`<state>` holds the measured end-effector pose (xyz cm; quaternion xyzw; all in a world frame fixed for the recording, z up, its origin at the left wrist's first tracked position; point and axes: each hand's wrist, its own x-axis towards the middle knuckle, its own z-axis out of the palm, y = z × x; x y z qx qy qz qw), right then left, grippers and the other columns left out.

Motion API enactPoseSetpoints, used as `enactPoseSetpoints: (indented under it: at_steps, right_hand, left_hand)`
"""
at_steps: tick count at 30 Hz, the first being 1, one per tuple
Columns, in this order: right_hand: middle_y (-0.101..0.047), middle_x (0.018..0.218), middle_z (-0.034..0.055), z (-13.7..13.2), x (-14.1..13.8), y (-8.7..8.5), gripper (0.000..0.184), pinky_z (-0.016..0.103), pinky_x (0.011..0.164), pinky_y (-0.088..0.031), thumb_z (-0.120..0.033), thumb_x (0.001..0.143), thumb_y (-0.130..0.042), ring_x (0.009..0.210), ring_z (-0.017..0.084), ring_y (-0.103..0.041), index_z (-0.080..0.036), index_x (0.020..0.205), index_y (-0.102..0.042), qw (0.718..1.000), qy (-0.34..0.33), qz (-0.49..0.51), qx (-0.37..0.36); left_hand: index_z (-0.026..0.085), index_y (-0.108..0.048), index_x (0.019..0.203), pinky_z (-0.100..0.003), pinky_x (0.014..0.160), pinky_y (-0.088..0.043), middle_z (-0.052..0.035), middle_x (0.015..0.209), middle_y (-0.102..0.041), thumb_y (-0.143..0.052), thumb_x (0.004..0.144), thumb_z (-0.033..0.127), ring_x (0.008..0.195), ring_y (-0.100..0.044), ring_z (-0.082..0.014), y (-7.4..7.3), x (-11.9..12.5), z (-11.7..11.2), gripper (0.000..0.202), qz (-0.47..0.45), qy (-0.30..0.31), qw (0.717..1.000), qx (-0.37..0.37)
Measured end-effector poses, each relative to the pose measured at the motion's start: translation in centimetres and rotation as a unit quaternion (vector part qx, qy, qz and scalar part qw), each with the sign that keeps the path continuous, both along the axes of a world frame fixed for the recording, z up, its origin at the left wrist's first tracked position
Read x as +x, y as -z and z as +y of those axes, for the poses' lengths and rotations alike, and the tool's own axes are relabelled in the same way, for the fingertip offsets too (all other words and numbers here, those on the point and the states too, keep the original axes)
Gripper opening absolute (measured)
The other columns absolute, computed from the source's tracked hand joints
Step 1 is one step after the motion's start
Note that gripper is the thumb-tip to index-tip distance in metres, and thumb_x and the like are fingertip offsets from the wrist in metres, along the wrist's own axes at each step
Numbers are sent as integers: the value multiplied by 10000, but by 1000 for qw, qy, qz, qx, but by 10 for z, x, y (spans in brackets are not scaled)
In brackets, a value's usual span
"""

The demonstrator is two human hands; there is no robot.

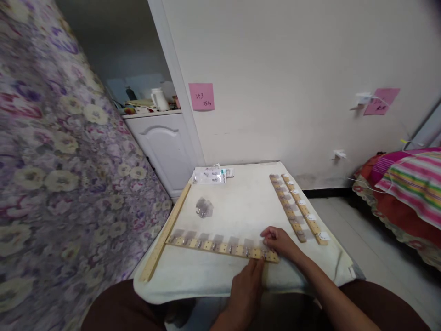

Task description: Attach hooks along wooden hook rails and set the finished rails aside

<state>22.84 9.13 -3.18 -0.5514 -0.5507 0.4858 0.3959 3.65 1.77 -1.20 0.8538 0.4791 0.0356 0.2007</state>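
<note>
A perforated wooden strip (206, 246) lies across the near half of the cloth-covered table, with several clear greyish squares carrying small metal fittings set along it. My left hand (246, 285) comes from below, its fingers close together and pressed against the strip's near edge close to the right end. Just above that end is my right hand (278, 241), fingers curled in a pinch beside the last clear square (263, 244). Whatever lies between those fingertips is too small to make out. A loose pile of similar clear squares (205, 208) rests farther back on the left.
Two strips fitted with tags, the inner strip (287, 207) and the outer strip (306, 211), lie along the table's right side. A bare wooden strip (165, 234) runs down the left edge. Clear packaging (208, 176) sits at the back. A floral curtain (69, 161) hangs left.
</note>
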Motion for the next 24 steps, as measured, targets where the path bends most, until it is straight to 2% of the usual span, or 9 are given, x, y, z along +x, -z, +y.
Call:
enactPoseSetpoints:
  at_steps: [6, 9, 13, 20, 24]
  right_hand:
    - [-586, 648, -21, -1, 3, 3, 179, 218, 534, -397, -221, 662, -601, 588, 115, -518, -155, 826, -630, 998, -7, -56, 24]
    - [-611, 720, -5, -3, 7, 0, 250, 231, 585, -424, -277, 681, -630, 649, 128, -547, -152, 898, -639, 997, -38, -59, 24]
    - [-632, 803, 11, -5, 9, -1, 363, 244, 640, -444, -278, 627, -698, 717, 144, -573, -150, 960, -634, 996, -60, -61, 15]
    - [-628, 763, -6, -3, 4, -1, 356, 235, 614, -443, -192, 554, -718, 685, 137, -572, -157, 896, -628, 997, -21, -70, -12]
    - [-623, 752, -9, -4, 3, 0, 353, 233, 606, -435, -176, 554, -704, 658, 128, -563, -153, 898, -628, 998, -21, -65, -14]
  left_hand:
    - [244, -313, 1398, -340, 899, -442, -96, 1305, -492, -381, 810, 136, 1112, -520, -234, -3, 0, -1, 602, 1, 5, 1000, -14]
    - [239, -300, 1406, -354, 900, -442, -99, 1321, -482, -376, 797, 121, 1123, -514, -246, -4, 1, 0, 624, 4, -1, 1000, -20]
    - [261, -268, 1419, -338, 889, -443, -91, 1297, -501, -384, 808, 135, 1102, -525, -235, -4, 1, 0, 634, -7, 3, 1000, -13]
    - [267, -260, 1418, -337, 880, -450, -91, 1312, -490, -359, 841, 159, 1114, -524, -228, -5, 1, 0, 595, -2, 9, 1000, -4]
    - [267, -278, 1410, -341, 870, -454, -85, 1318, -489, -362, 836, 158, 1090, -536, -229, -5, 2, 1, 591, 9, 0, 1000, -10]
